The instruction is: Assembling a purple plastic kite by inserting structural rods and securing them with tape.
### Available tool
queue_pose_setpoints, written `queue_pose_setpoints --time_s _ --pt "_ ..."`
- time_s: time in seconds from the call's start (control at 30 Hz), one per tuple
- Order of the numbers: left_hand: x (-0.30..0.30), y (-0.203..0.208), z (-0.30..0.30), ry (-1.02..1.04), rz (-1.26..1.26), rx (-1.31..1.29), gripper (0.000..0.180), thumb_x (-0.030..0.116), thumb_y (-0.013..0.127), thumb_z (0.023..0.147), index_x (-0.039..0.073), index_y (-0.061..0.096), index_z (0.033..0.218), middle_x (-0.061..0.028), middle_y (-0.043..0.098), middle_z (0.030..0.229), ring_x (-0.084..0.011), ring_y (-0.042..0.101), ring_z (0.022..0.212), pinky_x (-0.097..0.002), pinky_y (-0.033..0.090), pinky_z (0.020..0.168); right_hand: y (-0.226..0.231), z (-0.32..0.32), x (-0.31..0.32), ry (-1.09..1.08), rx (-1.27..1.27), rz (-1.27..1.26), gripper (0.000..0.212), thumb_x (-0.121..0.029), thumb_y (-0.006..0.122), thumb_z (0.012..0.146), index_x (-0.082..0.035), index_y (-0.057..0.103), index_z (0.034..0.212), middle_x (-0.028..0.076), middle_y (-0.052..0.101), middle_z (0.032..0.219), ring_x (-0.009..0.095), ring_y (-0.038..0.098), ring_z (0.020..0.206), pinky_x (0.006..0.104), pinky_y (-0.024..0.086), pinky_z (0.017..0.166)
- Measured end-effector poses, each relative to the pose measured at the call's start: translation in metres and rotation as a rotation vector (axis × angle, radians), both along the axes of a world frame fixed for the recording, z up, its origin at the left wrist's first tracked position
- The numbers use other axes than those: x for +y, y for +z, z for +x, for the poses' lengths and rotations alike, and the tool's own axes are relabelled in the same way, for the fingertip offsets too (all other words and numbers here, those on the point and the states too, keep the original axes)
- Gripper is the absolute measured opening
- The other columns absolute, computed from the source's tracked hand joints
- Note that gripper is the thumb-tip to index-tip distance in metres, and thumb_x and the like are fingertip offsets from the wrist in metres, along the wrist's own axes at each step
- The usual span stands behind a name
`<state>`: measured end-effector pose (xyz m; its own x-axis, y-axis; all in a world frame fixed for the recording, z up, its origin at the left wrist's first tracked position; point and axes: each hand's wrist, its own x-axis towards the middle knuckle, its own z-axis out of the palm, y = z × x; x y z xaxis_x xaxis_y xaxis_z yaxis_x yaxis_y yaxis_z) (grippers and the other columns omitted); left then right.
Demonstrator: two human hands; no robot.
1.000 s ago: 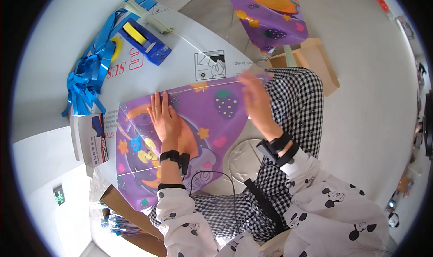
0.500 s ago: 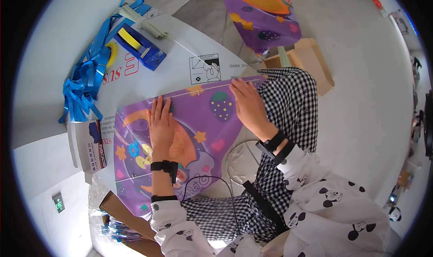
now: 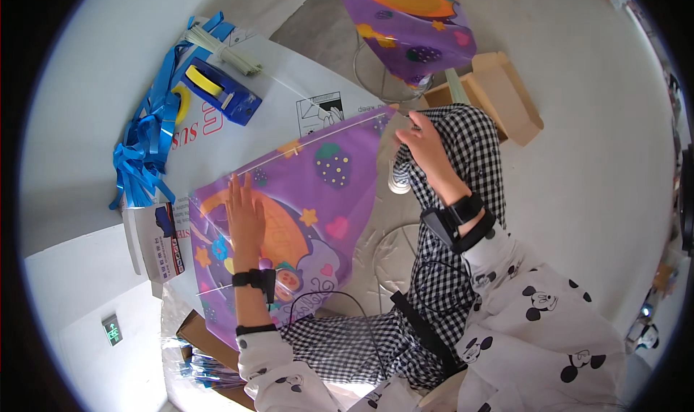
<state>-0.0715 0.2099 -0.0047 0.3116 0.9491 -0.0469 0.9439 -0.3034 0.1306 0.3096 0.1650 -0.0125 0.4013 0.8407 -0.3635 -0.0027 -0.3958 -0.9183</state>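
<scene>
A purple cartoon-printed sheet (image 3: 354,217), kite-like in shape, lies across the table's near edge and over my lap. Thin white rods run along its far edge and across its lower left part. My left hand (image 3: 246,217) rests flat on it, fingers stretched out and tips by the far-edge rod. Just beyond the sheet's right corner, above my knee, my right hand (image 3: 428,152) is raised clear of the sheet. Its thumb and forefinger are apart, and I see nothing between them.
On the table (image 3: 278,72) lie a blue tape dispenser (image 3: 235,101), a bundle of pale thin sticks (image 3: 224,50) and blue ribbons (image 3: 141,155). A small box (image 3: 160,242) stands at the left edge. Another purple printed sheet (image 3: 412,32) and an open carton (image 3: 506,97) are beyond my knee.
My right hand has come off the sheet's far edge and moved right, past its corner. My left hand stays flat on the sheet, which has turned a little, its left end nearer me.
</scene>
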Motion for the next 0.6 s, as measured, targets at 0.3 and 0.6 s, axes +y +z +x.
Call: queue_pose_setpoints --time_s 0.3,0.6 --pt "-0.097 0.098 0.121 -0.128 -0.524 -0.372 0.043 0.018 0.063 0.087 0.001 0.053 0.124 -0.0185 0.062 0.115 -0.0342 0.058 0.109 -0.0425 0.046 0.093 -0.012 0.053 0.065 0.297 -0.439 0.028 0.037 -0.012 0.065 0.083 0.003 0.053 0.115 0.017 0.064 0.1 0.025 0.064 0.087 0.0322 0.05 0.076" --pt "-0.083 0.111 0.212 0.285 -0.305 -0.862 0.033 0.005 0.067 0.081 0.001 0.061 0.113 -0.0132 0.065 0.111 -0.0287 0.06 0.11 -0.0391 0.046 0.093 0.047 0.019 0.032 0.181 0.296 0.234 0.022 -0.007 0.062 0.087 0.003 0.054 0.106 0.007 0.06 0.093 0.012 0.062 0.082 0.0246 0.052 0.074"
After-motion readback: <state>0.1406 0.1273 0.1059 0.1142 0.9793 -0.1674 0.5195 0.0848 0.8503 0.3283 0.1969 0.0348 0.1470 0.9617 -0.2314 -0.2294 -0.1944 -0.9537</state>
